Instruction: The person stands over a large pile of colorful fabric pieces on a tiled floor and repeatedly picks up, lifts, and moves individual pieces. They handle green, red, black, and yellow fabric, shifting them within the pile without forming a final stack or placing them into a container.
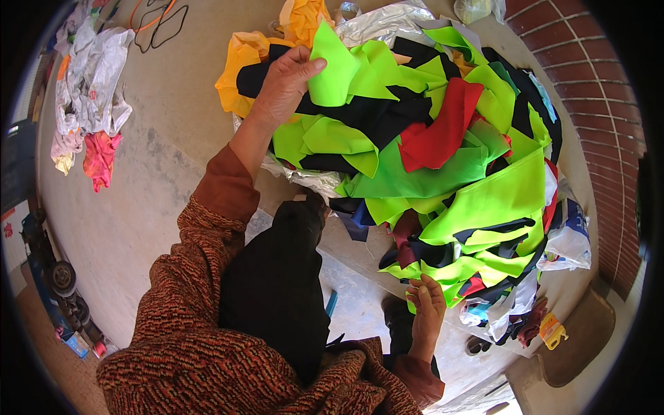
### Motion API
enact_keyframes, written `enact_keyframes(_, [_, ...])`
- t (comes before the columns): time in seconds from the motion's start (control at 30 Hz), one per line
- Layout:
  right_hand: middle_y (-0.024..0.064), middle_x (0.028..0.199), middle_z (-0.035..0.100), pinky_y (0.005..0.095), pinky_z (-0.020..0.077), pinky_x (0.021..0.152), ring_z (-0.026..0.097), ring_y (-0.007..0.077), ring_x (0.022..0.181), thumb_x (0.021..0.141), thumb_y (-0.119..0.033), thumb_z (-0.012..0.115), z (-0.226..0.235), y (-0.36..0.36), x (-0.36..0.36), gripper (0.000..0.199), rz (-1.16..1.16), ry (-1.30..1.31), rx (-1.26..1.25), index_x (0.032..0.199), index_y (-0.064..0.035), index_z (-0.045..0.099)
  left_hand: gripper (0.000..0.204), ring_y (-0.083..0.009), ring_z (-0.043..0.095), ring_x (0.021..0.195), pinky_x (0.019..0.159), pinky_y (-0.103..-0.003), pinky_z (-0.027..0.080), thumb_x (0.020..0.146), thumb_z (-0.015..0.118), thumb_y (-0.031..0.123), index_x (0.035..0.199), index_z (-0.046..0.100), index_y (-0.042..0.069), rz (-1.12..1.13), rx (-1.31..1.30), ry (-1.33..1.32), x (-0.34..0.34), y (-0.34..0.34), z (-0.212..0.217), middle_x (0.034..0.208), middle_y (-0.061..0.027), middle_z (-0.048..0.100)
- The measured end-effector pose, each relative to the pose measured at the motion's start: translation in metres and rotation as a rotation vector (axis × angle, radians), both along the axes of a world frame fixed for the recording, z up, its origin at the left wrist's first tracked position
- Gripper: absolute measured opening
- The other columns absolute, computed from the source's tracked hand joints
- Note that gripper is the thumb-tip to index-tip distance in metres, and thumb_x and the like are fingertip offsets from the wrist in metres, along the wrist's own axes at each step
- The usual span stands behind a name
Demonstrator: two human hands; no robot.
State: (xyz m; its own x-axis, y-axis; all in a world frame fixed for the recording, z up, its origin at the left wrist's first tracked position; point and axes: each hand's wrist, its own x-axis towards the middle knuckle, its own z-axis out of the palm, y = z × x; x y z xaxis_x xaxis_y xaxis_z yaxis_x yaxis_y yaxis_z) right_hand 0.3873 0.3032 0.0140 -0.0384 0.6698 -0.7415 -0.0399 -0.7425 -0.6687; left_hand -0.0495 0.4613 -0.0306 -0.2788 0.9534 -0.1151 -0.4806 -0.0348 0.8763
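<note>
My left hand [285,81] is pinching a lime-green fabric scrap [333,68] between thumb and fingers at the upper left of a big heap of cloth pieces. At the heap's near edge is my right hand [427,304], its fingers loosely bent and a little apart, with no cloth visibly gripped. Lime-green cloth [494,200] makes up much of the heap. Among it lie a red piece [443,128], a darker green piece [415,169] and black scraps [398,111].
Yellow-orange cloth [238,72] and silver sheeting [387,21] border the heap. A tiled wall [588,76] rises at right, near a white plastic bag [567,238] and a yellow container [552,330]. Silvery bags [93,83] lie far left, a wheeled object [62,277] below.
</note>
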Motion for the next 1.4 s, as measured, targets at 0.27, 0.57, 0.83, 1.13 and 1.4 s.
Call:
enact_keyframes(0.27, [0.0107, 0.101, 0.064, 0.0232, 0.0495, 0.074, 0.062, 0.0127, 0.082, 0.091, -0.013, 0.055, 0.001, 0.001, 0.0, 0.028, 0.005, 0.008, 0.001, 0.116, -0.0007, 0.052, 0.02, -0.0114, 0.059, 0.08, 0.074, -0.024, 0.047, 0.083, 0.067, 0.011, 0.096, 0.055, 0.004, 0.471, -0.081, 0.193, -0.042, 0.003, -0.033, 0.089, -0.0028, 0.061])
enact_keyframes(0.57, [0.0087, 0.099, 0.063, 0.0215, 0.0485, 0.074, 0.06, 0.0099, 0.08, 0.09, -0.012, 0.056, 0.002, 0.001, -0.001, 0.027, -0.019, -0.004, -0.019, 0.114, -0.0001, 0.053, 0.02, -0.0303, 0.043, 0.12, 0.097, -0.048, 0.033, 0.072, 0.068, 0.017, 0.089, 0.06, 0.012, 0.085, 0.042, 1.762, 0.018, -0.013, -0.052, 0.126, -0.0141, 0.047])
enact_keyframes(0.83, [0.011, 0.101, 0.064, 0.0232, 0.0506, 0.074, 0.063, 0.0132, 0.082, 0.09, -0.011, 0.055, 0.002, -0.001, 0.002, 0.027, -0.005, 0.004, -0.016, 0.115, -0.0008, 0.052, 0.03, -0.0256, 0.027, 0.133, 0.106, -0.054, 0.019, 0.074, 0.067, 0.02, 0.103, 0.062, 0.014, -0.227, -0.151, 1.91, 0.061, 0.009, -0.1, 0.137, -0.0124, 0.038])
enact_keyframes(1.13, [0.0115, 0.1, 0.064, 0.0235, 0.0507, 0.073, 0.063, 0.0132, 0.082, 0.09, -0.012, 0.055, 0.0, -0.001, 0.001, 0.027, -0.005, -0.005, -0.007, 0.115, -0.0001, 0.052, 0.022, -0.0258, 0.057, 0.097, 0.084, -0.035, 0.044, 0.075, 0.067, 0.006, 0.096, 0.062, 0.006, 0.26, 0.093, 1.375, 0.051, 0.018, -0.061, 0.101, -0.0101, 0.06])
enact_keyframes(1.4, [0.0109, 0.1, 0.064, 0.0229, 0.0497, 0.073, 0.062, 0.0122, 0.081, 0.09, -0.012, 0.056, 0.0, 0.001, -0.001, 0.027, -0.005, -0.008, -0.009, 0.114, -0.0002, 0.053, 0.041, -0.0066, 0.054, 0.071, 0.063, -0.02, 0.044, 0.076, 0.06, -0.008, 0.115, 0.055, 0.005, 0.458, -0.034, 0.473, 0.018, -0.006, -0.043, 0.084, -0.0007, 0.059])
